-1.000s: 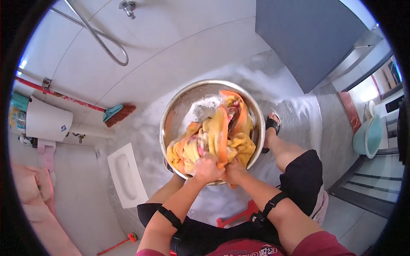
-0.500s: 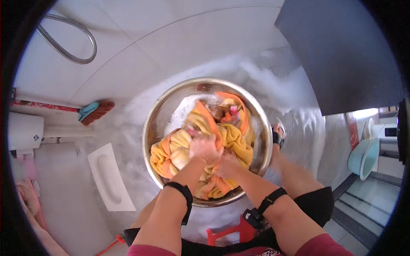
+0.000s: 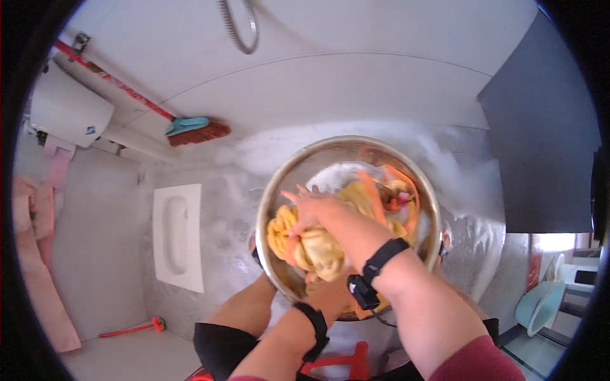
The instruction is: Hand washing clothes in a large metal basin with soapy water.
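Now | right hand (image 3: 312, 208) splayed over cloth (image 3: 321, 249) | left hand (image 3: 332, 292) low, grip unclear

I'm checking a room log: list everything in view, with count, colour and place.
Basin: 1, silver, centre
Cloth: 1 heap, yellow and orange, in basin
Suds: uncounted, white, in and around basin
Broom: 1, red handle, upper left
Hose: 1, silver, top
Tank: 1, white, left
Fabric: uncounted, pink, far left
Squat toilet: 1, white, left of basin
Brush: 1, red, lower left
Stool: 1, red, bottom
Tub: 1, turquoise, lower right
Panel: 1, grey, right
Straps: 2, black, forearms
Device: 1, black, right strap
Legs: 2, bare, below basin
Left hand: 1, bare, by cloth, partly hidden
Right hand: 1, bare, over cloth
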### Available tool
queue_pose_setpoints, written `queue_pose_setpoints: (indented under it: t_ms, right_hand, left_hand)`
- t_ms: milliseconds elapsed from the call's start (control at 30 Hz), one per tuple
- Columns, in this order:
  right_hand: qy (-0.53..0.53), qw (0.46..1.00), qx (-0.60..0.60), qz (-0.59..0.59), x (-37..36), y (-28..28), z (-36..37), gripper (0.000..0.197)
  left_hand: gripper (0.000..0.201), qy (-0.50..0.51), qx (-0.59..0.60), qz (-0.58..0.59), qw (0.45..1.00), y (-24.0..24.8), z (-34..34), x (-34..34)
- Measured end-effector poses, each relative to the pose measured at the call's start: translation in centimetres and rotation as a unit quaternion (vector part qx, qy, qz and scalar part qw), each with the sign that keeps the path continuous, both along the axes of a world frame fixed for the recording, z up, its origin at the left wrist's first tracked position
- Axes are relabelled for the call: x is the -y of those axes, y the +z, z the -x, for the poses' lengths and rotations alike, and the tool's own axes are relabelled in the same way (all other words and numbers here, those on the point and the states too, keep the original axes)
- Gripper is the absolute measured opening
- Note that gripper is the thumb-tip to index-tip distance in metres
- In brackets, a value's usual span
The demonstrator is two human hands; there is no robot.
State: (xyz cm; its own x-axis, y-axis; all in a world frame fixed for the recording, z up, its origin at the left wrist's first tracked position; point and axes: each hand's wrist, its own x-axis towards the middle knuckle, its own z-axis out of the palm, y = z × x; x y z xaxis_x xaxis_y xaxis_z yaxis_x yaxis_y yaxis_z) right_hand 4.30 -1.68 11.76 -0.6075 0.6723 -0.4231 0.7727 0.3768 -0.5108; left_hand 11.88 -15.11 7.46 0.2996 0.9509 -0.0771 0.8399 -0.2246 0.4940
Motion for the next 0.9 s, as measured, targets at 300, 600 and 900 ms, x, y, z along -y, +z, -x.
queue_pose_setpoints:
  t_ms: [300, 600, 900]
  right_hand:
    - [-0.028, 0.997, 0.062, 0.020, 7.5, 4.7, -0.8, 0.088]
    - [-0.367, 0.903, -0.211, -0.073, 19.5, 10.7, -15.7, 0.083]
    - [-0.470, 0.823, -0.318, -0.033, 27.1, 5.2, -20.3, 0.078]
  left_hand:
    - [0.052, -0.153, -0.003, -0.079, 0.985, 0.3, 3.1, 9.9]
    - [0.081, -0.260, -0.105, 0.057, 0.958, 6.6, 1.8, 15.6]
    - [0.056, -0.259, -0.026, 0.327, 0.909, 10.6, 6.7, 13.9]
